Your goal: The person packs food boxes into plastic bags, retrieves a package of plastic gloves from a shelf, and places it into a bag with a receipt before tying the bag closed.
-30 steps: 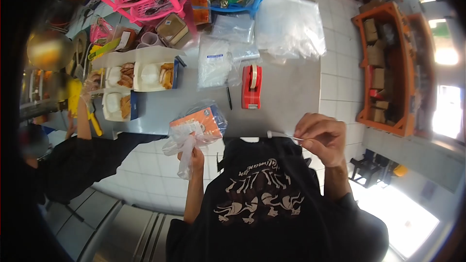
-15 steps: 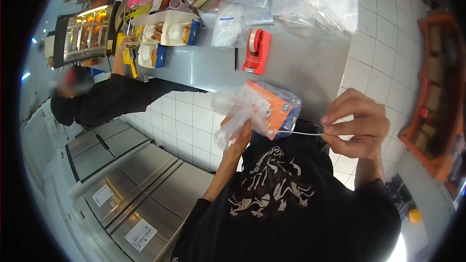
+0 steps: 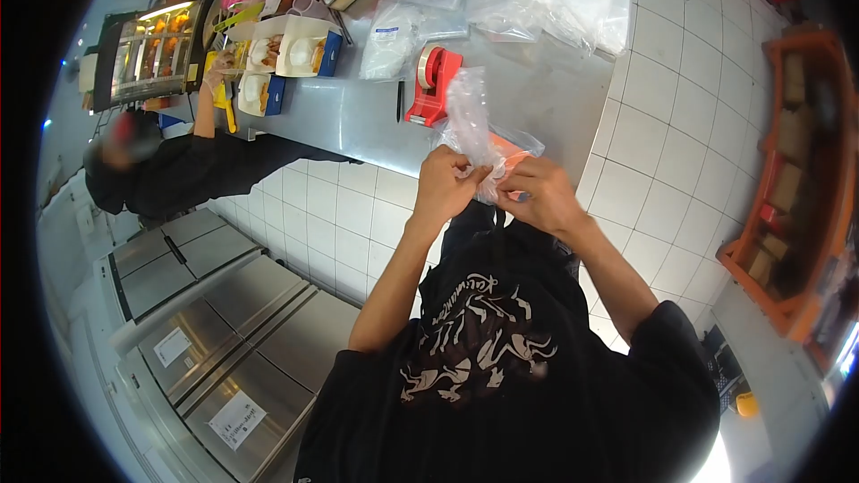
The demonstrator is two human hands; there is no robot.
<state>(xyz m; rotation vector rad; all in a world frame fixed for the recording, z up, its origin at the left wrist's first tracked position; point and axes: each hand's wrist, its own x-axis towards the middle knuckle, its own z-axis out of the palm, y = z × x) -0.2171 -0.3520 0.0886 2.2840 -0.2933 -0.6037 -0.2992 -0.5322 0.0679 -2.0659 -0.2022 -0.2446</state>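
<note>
Just in front of my body, at the near edge of the steel table, I hold a clear plastic bag (image 3: 469, 109) with an orange packet (image 3: 512, 150) inside. My left hand (image 3: 445, 184) is closed, pinching the gathered neck of the bag from the left. Against the same gathered plastic, from the right, my right hand (image 3: 543, 194) is closed too, partly covering the packet. The loose top of the bag stands up beyond my fingers. A thin white tie seen earlier is hidden or too small to make out now.
A red tape dispenser (image 3: 434, 87) stands on the steel table (image 3: 344, 121) beyond the bag, a black pen (image 3: 399, 100) beside it. Plastic sheets (image 3: 559, 0) lie at the back. Open food boxes (image 3: 304, 46) are to the left, near a co-worker's hand (image 3: 215, 79). An orange shelf (image 3: 761, 250) stands right.
My right hand has come left from pulling out the white tie to the bag's neck. The bag's gathered top now points away from me, and both hands meet at it.
</note>
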